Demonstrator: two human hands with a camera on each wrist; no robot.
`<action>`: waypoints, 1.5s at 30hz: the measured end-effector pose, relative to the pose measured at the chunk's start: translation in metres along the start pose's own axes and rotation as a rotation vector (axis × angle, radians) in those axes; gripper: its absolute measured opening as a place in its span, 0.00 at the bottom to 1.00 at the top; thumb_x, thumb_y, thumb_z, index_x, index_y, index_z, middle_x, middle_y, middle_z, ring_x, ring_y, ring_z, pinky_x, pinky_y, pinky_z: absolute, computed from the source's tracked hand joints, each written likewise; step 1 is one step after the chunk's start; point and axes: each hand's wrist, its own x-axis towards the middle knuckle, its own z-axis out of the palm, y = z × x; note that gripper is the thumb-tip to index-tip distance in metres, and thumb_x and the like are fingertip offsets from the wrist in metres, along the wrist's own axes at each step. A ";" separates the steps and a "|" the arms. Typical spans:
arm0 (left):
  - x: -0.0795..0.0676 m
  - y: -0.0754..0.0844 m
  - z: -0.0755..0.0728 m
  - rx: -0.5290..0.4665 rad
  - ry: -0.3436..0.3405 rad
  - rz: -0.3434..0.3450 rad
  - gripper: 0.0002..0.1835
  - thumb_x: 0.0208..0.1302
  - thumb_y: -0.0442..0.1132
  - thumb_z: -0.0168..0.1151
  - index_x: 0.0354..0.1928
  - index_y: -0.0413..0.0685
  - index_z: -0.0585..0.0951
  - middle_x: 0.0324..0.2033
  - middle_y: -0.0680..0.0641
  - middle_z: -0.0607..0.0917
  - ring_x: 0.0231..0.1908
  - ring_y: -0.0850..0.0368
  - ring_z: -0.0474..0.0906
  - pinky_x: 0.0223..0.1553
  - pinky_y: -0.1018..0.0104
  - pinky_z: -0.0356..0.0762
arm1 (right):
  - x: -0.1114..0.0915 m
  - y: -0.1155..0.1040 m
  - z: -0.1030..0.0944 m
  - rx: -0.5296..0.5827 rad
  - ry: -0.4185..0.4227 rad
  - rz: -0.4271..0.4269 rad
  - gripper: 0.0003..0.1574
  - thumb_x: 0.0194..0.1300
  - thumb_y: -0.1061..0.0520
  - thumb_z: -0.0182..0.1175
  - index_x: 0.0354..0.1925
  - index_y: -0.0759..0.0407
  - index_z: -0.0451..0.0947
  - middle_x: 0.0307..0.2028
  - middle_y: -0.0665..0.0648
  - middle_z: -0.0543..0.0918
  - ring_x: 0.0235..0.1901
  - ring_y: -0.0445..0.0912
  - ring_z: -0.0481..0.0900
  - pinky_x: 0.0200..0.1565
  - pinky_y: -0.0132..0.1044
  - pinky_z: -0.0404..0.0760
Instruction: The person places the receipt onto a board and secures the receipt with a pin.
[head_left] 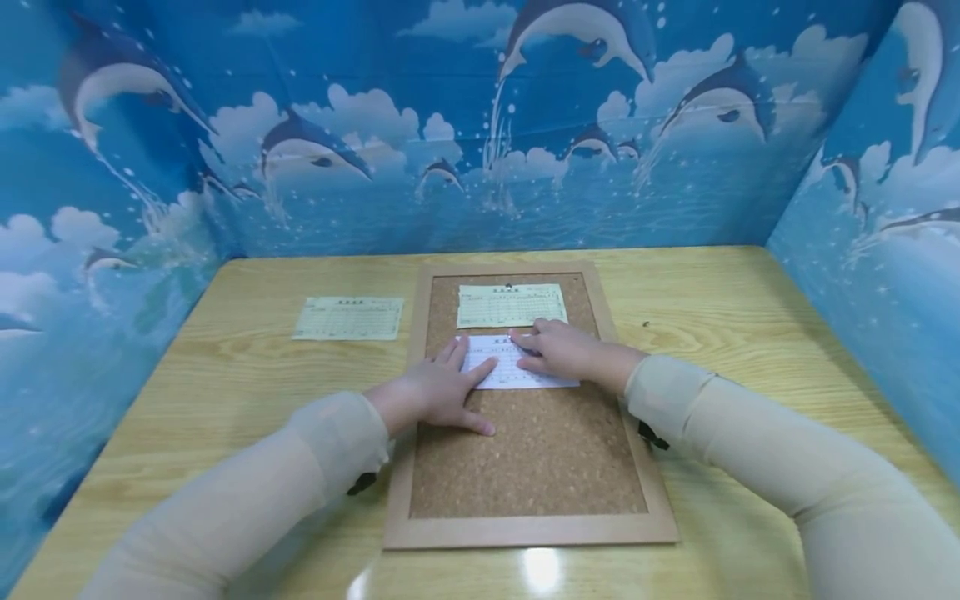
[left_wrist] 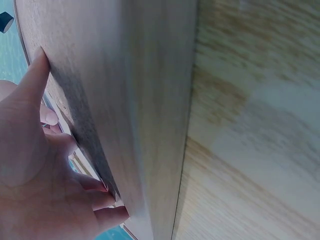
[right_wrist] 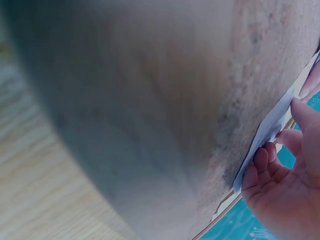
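Observation:
A white printed slip [head_left: 491, 377] lies on a wood-framed cork board [head_left: 525, 467]. My left hand [head_left: 444, 392] presses the slip's left side with spread fingers, its thumb resting on the cork below. On the upper middle and right of the slip rests my right hand [head_left: 562, 346], index fingertip at the top edge, thumb lower down and apart from it. Whether a pin is under that fingertip is too small to tell. Just above, a pale green slip [head_left: 510, 308] is fixed by a pushpin [head_left: 508, 287] at its top. The right wrist view shows the white slip [right_wrist: 272, 120] edge-on beneath the fingers.
Another pale green slip [head_left: 348, 319] lies on the wooden table [head_left: 225, 375] left of the board. A small dark object [head_left: 646, 323] is on the table to the right. A dolphin-print curtain [head_left: 465, 125] encloses the back and sides.

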 end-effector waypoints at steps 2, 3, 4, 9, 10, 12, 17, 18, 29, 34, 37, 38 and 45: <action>0.001 0.000 0.000 0.004 -0.005 -0.005 0.55 0.46 0.78 0.50 0.73 0.68 0.42 0.70 0.36 0.32 0.69 0.42 0.30 0.66 0.46 0.47 | 0.000 0.000 0.000 0.005 -0.011 0.005 0.35 0.70 0.45 0.50 0.69 0.56 0.56 0.44 0.65 0.72 0.36 0.50 0.71 0.40 0.47 0.73; 0.001 0.000 0.000 0.007 -0.008 -0.008 0.55 0.46 0.78 0.50 0.73 0.68 0.42 0.70 0.36 0.32 0.69 0.42 0.30 0.66 0.46 0.47 | 0.000 0.000 -0.001 0.007 -0.015 0.006 0.35 0.70 0.45 0.50 0.69 0.56 0.56 0.43 0.64 0.72 0.35 0.50 0.71 0.39 0.46 0.72; 0.001 0.000 0.000 0.008 -0.010 -0.012 0.55 0.46 0.78 0.50 0.73 0.68 0.41 0.70 0.36 0.32 0.69 0.42 0.30 0.66 0.46 0.47 | 0.000 0.000 -0.001 0.010 -0.017 0.005 0.35 0.70 0.45 0.50 0.69 0.56 0.56 0.44 0.65 0.72 0.36 0.50 0.71 0.40 0.46 0.73; 0.001 0.001 -0.002 0.011 -0.007 -0.008 0.55 0.46 0.78 0.50 0.73 0.68 0.42 0.70 0.36 0.32 0.69 0.41 0.30 0.65 0.46 0.47 | -0.001 0.000 -0.002 0.012 -0.015 0.001 0.35 0.70 0.45 0.50 0.69 0.57 0.57 0.47 0.67 0.72 0.39 0.53 0.73 0.43 0.49 0.73; 0.000 0.002 -0.002 0.012 -0.008 -0.006 0.55 0.46 0.78 0.50 0.73 0.68 0.42 0.70 0.36 0.32 0.69 0.41 0.30 0.65 0.45 0.47 | -0.001 0.000 -0.002 0.010 -0.019 0.000 0.35 0.70 0.45 0.50 0.69 0.57 0.56 0.48 0.68 0.71 0.41 0.54 0.73 0.45 0.50 0.73; 0.000 0.002 -0.002 0.014 -0.014 -0.007 0.55 0.46 0.78 0.49 0.73 0.68 0.41 0.70 0.36 0.32 0.69 0.41 0.30 0.65 0.45 0.47 | -0.001 0.000 -0.002 0.013 -0.028 -0.001 0.36 0.70 0.45 0.50 0.69 0.57 0.56 0.49 0.68 0.71 0.43 0.55 0.73 0.45 0.50 0.72; -0.002 0.001 -0.001 0.003 -0.014 -0.013 0.55 0.46 0.78 0.50 0.73 0.68 0.42 0.70 0.36 0.32 0.69 0.41 0.30 0.65 0.45 0.47 | 0.000 0.000 -0.001 0.013 -0.030 -0.005 0.35 0.70 0.44 0.49 0.69 0.57 0.56 0.51 0.69 0.70 0.46 0.57 0.73 0.48 0.51 0.72; -0.002 0.001 -0.001 0.004 -0.010 -0.012 0.55 0.46 0.78 0.50 0.73 0.68 0.41 0.70 0.36 0.32 0.69 0.41 0.30 0.65 0.46 0.47 | 0.000 0.000 -0.001 0.012 -0.028 -0.001 0.35 0.70 0.44 0.49 0.69 0.56 0.56 0.51 0.70 0.70 0.46 0.57 0.73 0.48 0.51 0.72; -0.001 0.001 -0.002 0.005 -0.013 -0.009 0.55 0.46 0.78 0.50 0.73 0.68 0.41 0.70 0.36 0.31 0.69 0.41 0.30 0.66 0.46 0.46 | 0.000 -0.003 -0.005 0.010 -0.048 0.023 0.35 0.70 0.44 0.49 0.69 0.55 0.56 0.52 0.69 0.71 0.47 0.58 0.74 0.49 0.51 0.72; -0.001 0.002 -0.002 0.004 -0.008 -0.001 0.55 0.46 0.78 0.50 0.73 0.67 0.42 0.70 0.36 0.32 0.69 0.41 0.30 0.65 0.45 0.46 | 0.002 -0.004 -0.008 0.025 -0.086 0.057 0.35 0.70 0.44 0.49 0.69 0.52 0.56 0.52 0.67 0.72 0.46 0.56 0.75 0.48 0.49 0.73; -0.001 0.002 -0.001 0.009 -0.008 0.003 0.55 0.46 0.78 0.50 0.73 0.67 0.42 0.70 0.36 0.32 0.69 0.41 0.30 0.65 0.46 0.46 | 0.004 -0.004 -0.011 0.032 -0.110 0.061 0.34 0.70 0.46 0.50 0.69 0.53 0.57 0.50 0.66 0.74 0.45 0.55 0.75 0.48 0.49 0.74; -0.001 0.002 -0.001 0.010 -0.009 0.002 0.55 0.46 0.78 0.50 0.73 0.68 0.41 0.70 0.36 0.32 0.69 0.41 0.30 0.65 0.46 0.46 | 0.004 -0.004 -0.012 0.035 -0.119 0.060 0.34 0.70 0.46 0.50 0.69 0.53 0.57 0.48 0.65 0.75 0.43 0.54 0.76 0.47 0.48 0.74; -0.002 0.001 -0.001 0.008 0.000 0.002 0.55 0.46 0.77 0.50 0.73 0.67 0.42 0.70 0.35 0.32 0.69 0.41 0.30 0.66 0.46 0.47 | 0.009 -0.009 -0.017 0.046 -0.178 0.092 0.32 0.72 0.47 0.48 0.70 0.52 0.56 0.47 0.63 0.78 0.42 0.51 0.77 0.47 0.45 0.73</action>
